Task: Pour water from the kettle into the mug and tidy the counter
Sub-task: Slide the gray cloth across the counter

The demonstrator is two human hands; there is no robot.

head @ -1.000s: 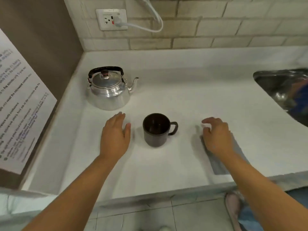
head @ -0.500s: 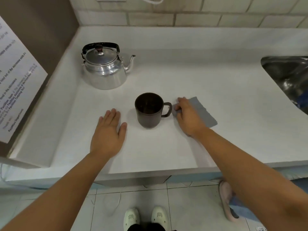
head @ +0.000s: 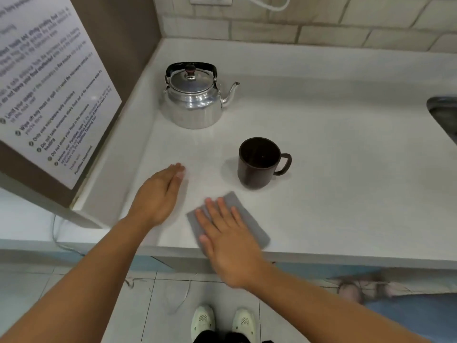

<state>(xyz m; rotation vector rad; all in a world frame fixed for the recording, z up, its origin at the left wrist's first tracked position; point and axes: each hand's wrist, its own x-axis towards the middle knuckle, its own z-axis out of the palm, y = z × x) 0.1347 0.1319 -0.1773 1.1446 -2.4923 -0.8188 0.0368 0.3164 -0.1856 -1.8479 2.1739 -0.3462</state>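
Observation:
A shiny metal kettle [head: 193, 100] with a black handle stands at the back left of the white counter [head: 333, 184], spout pointing right. A dark brown mug [head: 258, 162] stands upright in front of it, handle to the right. My right hand [head: 227, 240] lies flat, fingers spread, on a grey cloth [head: 252, 225] near the counter's front edge, just below the mug. My left hand [head: 159, 194] rests flat on the counter to the left of the cloth, holding nothing.
A brown side panel with a printed notice [head: 49, 82] borders the counter on the left. A steel sink [head: 445, 117] sits at the right edge. A tiled wall with a socket and white cable runs behind. My feet and another person's foot show on the floor below.
My right hand has slid the grey cloth from right of the mug down and left to the front edge. My left hand stayed flat on the counter. The view shifted left.

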